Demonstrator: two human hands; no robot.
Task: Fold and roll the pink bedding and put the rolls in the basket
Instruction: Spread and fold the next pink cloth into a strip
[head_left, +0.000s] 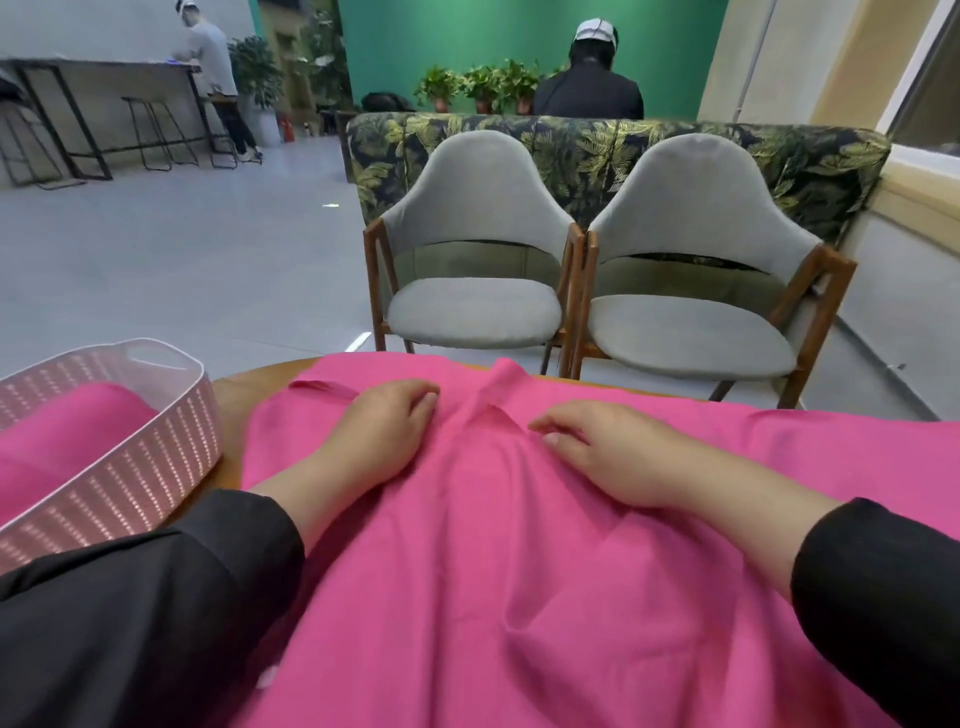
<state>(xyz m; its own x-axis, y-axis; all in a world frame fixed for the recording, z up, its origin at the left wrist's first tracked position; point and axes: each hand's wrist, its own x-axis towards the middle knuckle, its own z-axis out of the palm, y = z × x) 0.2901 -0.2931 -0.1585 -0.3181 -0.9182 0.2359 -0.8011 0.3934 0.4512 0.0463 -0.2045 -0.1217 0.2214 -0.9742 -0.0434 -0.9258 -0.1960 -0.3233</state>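
Pink bedding (509, 545) lies spread over the tabletop (244, 395), under both hands. Left hand (384, 431) rests on it with fingers loosely curled, gripping nothing; right hand (608, 452) rests likewise, just across a raised crease between them. Left of the cloth, the basket (171, 441) holds a pink roll (67, 431).
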